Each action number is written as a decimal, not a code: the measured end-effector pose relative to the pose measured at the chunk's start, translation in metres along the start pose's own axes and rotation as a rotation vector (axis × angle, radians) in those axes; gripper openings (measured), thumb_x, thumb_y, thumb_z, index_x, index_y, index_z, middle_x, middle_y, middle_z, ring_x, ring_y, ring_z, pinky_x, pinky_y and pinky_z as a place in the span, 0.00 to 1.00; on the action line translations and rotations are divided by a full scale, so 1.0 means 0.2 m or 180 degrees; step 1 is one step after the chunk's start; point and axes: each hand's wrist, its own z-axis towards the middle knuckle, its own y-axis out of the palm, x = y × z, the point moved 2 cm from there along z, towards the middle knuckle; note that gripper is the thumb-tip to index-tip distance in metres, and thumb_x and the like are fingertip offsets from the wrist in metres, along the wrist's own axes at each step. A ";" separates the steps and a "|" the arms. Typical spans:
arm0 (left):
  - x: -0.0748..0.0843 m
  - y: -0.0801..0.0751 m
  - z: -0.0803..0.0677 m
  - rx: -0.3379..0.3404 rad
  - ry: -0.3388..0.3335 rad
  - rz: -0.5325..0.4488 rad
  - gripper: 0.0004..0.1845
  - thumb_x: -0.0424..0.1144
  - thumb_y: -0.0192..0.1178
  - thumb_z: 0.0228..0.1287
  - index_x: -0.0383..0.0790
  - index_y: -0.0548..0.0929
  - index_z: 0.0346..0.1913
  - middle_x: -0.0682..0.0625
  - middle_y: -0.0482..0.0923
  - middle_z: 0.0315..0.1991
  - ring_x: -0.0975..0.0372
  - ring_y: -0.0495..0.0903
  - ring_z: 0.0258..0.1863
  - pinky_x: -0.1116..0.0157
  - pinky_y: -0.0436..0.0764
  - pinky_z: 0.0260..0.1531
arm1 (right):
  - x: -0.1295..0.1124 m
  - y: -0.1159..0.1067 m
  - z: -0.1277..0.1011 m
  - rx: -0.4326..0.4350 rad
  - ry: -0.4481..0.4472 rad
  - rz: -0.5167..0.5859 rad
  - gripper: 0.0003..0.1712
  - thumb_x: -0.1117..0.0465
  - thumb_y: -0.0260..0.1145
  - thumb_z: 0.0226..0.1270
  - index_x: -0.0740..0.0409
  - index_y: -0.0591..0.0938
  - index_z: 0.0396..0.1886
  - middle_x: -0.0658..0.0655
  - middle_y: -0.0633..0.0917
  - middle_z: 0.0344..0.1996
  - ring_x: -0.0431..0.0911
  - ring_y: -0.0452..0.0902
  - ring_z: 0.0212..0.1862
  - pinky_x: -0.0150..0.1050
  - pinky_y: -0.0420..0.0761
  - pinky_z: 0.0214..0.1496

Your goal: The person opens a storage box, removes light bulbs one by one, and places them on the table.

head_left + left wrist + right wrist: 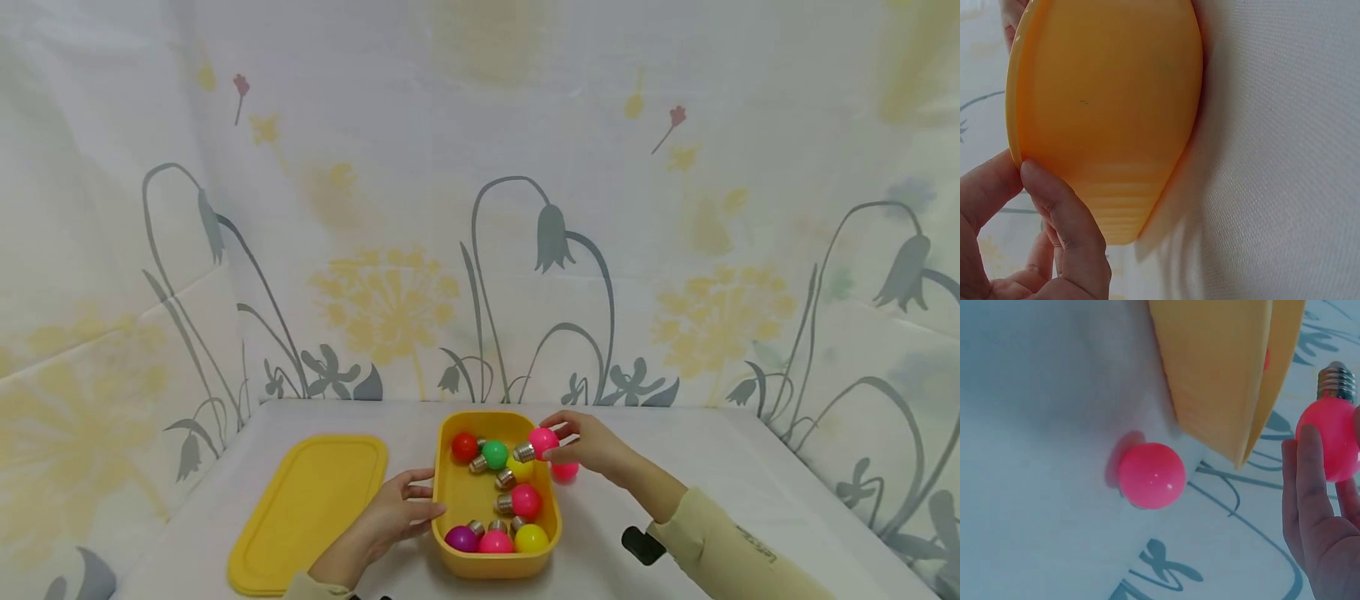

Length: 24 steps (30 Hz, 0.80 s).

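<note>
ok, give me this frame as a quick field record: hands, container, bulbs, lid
left hand: rests against the left wall of the yellow container, thumb on the rim
right hand: holds a pink bulb over the container's far right rim
container contents: coloured bulbs with metal screw bases, among them red, green, yellow, pink, purple
loose bulb: pink, on the white table, just outside the container's right wall
yellow lid: flat on the table, left of the container
</note>
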 end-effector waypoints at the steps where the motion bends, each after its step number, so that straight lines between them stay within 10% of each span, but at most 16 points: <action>1: 0.00 0.00 0.00 0.0002 -0.0001 0.0003 0.34 0.31 0.66 0.55 0.28 0.63 0.63 0.37 0.72 0.47 0.57 0.77 0.35 0.60 0.80 0.39 | 0.01 -0.01 0.00 0.0050 0.0021 -0.0001 0.23 0.64 0.72 0.51 0.57 0.78 0.49 0.57 0.78 0.42 0.48 0.75 0.41 0.50 0.79 0.45; 24: 0.00 0.00 0.01 0.0005 -0.0025 -0.0067 0.34 0.30 0.66 0.55 0.28 0.63 0.64 0.37 0.71 0.46 0.59 0.76 0.33 0.63 0.81 0.37 | 0.26 -0.14 -0.01 0.0555 0.0211 0.0372 0.30 0.63 0.70 0.55 0.67 0.71 0.56 0.65 0.75 0.46 0.53 0.78 0.41 0.51 0.78 0.47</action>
